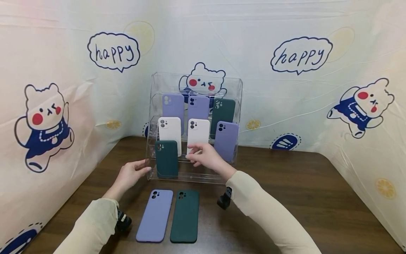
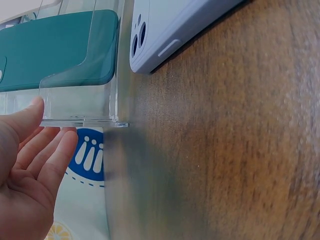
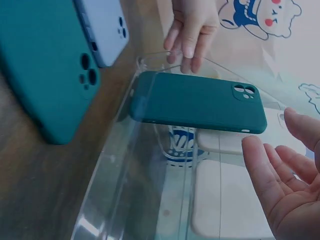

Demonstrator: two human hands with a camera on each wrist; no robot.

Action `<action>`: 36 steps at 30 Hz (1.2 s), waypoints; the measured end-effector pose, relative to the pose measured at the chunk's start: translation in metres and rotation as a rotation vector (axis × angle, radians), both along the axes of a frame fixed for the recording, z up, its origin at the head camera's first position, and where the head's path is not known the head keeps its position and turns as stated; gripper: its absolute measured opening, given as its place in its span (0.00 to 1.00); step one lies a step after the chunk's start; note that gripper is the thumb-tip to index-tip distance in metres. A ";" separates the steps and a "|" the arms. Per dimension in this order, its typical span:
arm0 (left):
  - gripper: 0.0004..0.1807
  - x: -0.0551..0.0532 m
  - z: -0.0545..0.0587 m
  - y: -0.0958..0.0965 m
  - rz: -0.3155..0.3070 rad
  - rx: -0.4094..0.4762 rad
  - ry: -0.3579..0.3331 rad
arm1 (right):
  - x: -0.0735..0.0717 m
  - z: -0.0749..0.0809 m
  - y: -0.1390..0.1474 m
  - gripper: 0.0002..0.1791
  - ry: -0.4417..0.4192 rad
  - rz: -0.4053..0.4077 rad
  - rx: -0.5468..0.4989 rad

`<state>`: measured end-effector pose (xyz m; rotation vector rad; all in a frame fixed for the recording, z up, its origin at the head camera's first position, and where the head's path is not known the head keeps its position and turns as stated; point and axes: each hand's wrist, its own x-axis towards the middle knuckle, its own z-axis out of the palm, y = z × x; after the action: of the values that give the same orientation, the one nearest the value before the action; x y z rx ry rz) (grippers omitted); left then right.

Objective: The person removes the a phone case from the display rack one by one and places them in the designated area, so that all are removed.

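Note:
A clear tiered display rack (image 1: 196, 179) stands on the table holding several phone cases. My left hand (image 1: 128, 175) pinches the rack's left side edge between thumb and fingers; the left wrist view shows the thumb (image 2: 31, 114) on one side of the panel. In the bottom tier at left leans a dark green phone case (image 1: 166, 158). My right hand (image 1: 206, 157) hovers before the middle white phone case (image 1: 198, 132), its fingers apart and holding nothing. In the right wrist view that hand (image 3: 290, 175) is beside the green case's camera end.
A purple phone case (image 1: 154, 216) and another green one (image 1: 184, 216) lie side by side on the brown table (image 1: 304, 204) before the rack. Higher tiers hold a white case (image 1: 169, 130), purple cases (image 1: 226, 141) and a green case (image 1: 223, 111). Printed cloth walls surround the table.

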<state>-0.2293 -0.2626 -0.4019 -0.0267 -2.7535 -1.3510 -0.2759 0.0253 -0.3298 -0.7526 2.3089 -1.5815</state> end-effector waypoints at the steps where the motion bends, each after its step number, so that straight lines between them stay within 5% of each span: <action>1: 0.29 0.000 0.000 0.000 0.000 0.001 0.001 | -0.002 0.001 -0.002 0.24 0.001 -0.005 -0.010; 17: 0.29 0.002 0.003 0.001 0.007 0.004 -0.007 | -0.023 0.001 -0.033 0.23 0.040 -0.086 -0.058; 36: 0.29 0.001 0.000 0.001 -0.002 -0.008 0.014 | -0.025 -0.008 -0.054 0.18 0.053 -0.131 -0.065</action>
<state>-0.2287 -0.2617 -0.4019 -0.0386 -2.7483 -1.3347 -0.3010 -0.0289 -0.3379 -0.6780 2.3987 -1.7198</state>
